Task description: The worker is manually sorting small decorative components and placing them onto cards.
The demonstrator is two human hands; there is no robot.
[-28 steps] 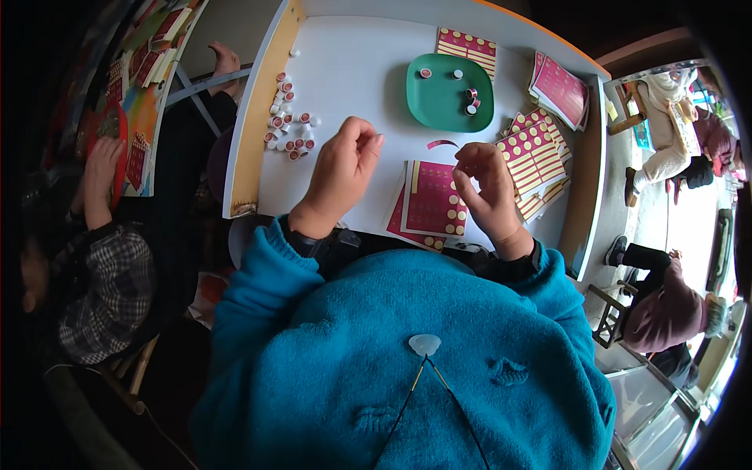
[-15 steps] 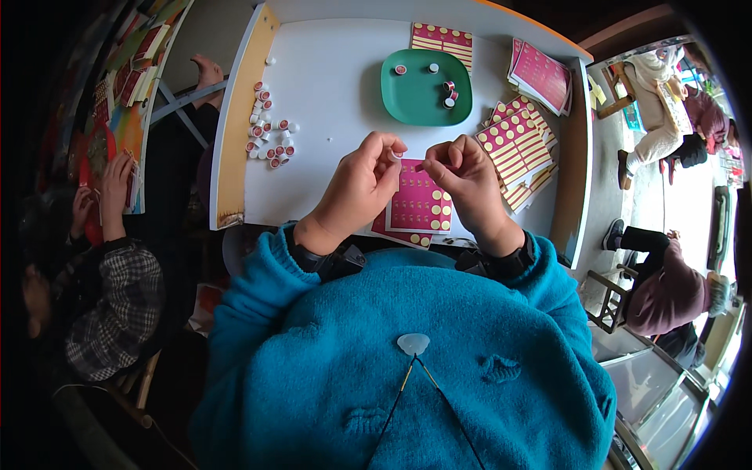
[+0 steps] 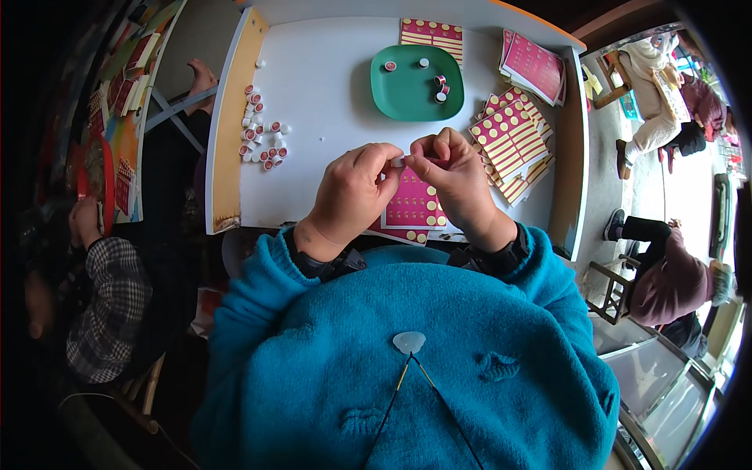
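Between the thumb and finger of my left hand [image 3: 345,192] is a small white cap [image 3: 397,163]. The fingers of my right hand [image 3: 458,172] are pinched together, their tips meeting the cap's edge; whatever they hold is hidden. Below both hands lies a magenta sticker sheet [image 3: 411,205] with cream dots along its right side, on top of another sheet. Ahead of the hands stands a green tray [image 3: 392,103] with several white caps in it, some with red tops. A loose heap of similar caps [image 3: 274,147] lies at the left of the white table.
Spread sticker sheets [image 3: 509,145] and a stack of magenta sheets [image 3: 534,66] lie on the right; another sheet [image 3: 432,33] is behind the tray. Raised wooden edges [image 3: 227,133] border the table. A person in a checked sleeve [image 3: 117,290] sits left; others are at far right.
My right hand has moved left, bringing its pinched fingertips to the cap in my left hand. A dark red sliver seen at those fingertips earlier is now hidden. The view has shifted slightly.
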